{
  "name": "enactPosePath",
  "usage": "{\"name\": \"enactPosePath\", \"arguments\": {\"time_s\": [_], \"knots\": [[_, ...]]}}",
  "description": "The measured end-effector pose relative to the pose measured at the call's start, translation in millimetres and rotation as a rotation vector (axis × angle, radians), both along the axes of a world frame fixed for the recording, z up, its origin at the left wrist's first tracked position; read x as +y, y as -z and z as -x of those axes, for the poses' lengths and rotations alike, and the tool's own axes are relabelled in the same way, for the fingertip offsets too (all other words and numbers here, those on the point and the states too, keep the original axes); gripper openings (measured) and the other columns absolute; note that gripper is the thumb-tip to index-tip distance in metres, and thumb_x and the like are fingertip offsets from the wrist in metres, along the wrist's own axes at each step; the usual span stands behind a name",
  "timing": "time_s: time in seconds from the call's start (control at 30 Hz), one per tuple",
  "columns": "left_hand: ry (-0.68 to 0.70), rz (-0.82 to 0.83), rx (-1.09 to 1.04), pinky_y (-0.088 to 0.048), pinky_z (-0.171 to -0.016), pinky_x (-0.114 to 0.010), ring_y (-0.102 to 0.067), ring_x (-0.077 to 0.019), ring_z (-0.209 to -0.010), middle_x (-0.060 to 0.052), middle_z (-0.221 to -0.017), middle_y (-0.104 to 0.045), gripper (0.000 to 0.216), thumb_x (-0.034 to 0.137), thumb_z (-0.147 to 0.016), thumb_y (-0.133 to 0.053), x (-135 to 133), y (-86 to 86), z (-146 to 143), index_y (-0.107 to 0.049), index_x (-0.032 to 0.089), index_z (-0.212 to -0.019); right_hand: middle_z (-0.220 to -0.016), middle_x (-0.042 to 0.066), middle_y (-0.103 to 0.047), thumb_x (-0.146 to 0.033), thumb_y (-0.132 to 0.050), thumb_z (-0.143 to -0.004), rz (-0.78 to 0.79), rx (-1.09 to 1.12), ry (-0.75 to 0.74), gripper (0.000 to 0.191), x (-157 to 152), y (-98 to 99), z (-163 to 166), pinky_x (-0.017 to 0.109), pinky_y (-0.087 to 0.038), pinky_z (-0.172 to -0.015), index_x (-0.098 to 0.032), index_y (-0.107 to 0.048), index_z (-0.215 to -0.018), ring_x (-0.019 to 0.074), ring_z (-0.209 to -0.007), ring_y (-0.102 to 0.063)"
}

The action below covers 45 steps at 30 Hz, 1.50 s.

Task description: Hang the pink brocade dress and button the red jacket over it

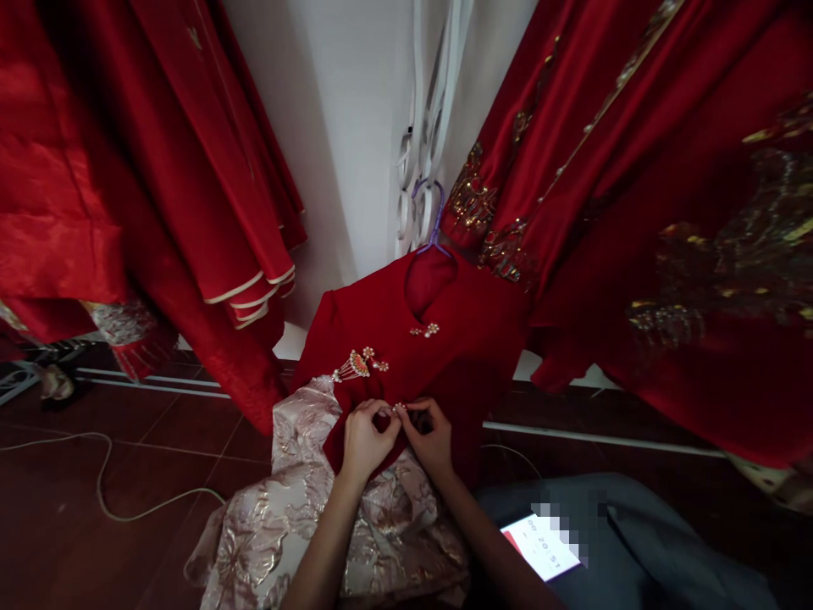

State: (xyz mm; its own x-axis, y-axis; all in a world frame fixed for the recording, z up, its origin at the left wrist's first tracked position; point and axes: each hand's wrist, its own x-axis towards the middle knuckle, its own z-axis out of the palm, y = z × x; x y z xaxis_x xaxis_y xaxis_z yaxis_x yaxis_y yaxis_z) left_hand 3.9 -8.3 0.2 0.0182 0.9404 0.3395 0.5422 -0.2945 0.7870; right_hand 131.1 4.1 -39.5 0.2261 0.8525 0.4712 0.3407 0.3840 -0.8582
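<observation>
Red dress [470,339], left hand [364,442] and right hand [433,438] each pinching pearl clasp [400,409] at flap edge, hanging gowns [635,212] crowding both sides

Dim indoor light overall; the white wall [356,127] at top centre is the brightest area, lit softly from above. The floor [76,525] falls into deep shadow. Wide-angle distortion bends and smears the red gowns [666,212] toward the edges. A phone screen [539,546] glares, partly pixelated.
</observation>
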Motion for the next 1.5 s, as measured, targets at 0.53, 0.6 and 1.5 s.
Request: {"name": "enactPosePath", "arguments": {"time_s": [0.53, 0.6, 1.5], "knots": [[0.000, -0.023, 0.129, -0.043, -0.076, -0.031, -0.055, -0.0178, -0.079, -0.002, -0.079, -0.059, 0.004, 0.019, -0.075, -0.055, 0.6, 2.2, -3.6, -0.058, 0.019, -0.077, -0.070, 0.001, -0.060, -0.034, -0.061, -0.078, 0.059, 0.050, -0.051, 0.017, 2.4, -0.6, -4.9, 0.024, -0.045, -0.053, -0.019, -0.056, -0.085, 0.0132, -0.061, -0.056], [-0.028, -0.034, 0.179, -0.043, -0.076, -0.031, -0.053, -0.0185, -0.081, -0.002, -0.081, -0.056, 0.007, 0.017, -0.072, -0.056, -0.8, 2.6, -5.5, -0.055, 0.019, -0.079, -0.072, 0.001, -0.060, -0.033, -0.059, -0.079, 0.065, 0.060, -0.063, 0.017, 1.6, -2.1, -5.2, 0.024, -0.045, -0.054, -0.019, -0.057, -0.088, 0.0133, -0.062, -0.056], [-0.034, 0.013, 0.021, -0.046, -0.076, -0.028, -0.060, -0.0158, -0.078, -0.002, -0.080, -0.065, 0.009, 0.024, -0.076, -0.057, 0.0, 3.7, 0.7, -0.062, 0.018, -0.079, -0.089, 0.005, -0.064, -0.029, -0.060, -0.081, -0.027, -0.080, -0.109, 0.017, 0.3, -4.8, -7.8, 0.027, -0.049, -0.065, -0.023, -0.069, -0.095, 0.0155, -0.076, -0.061]]}}
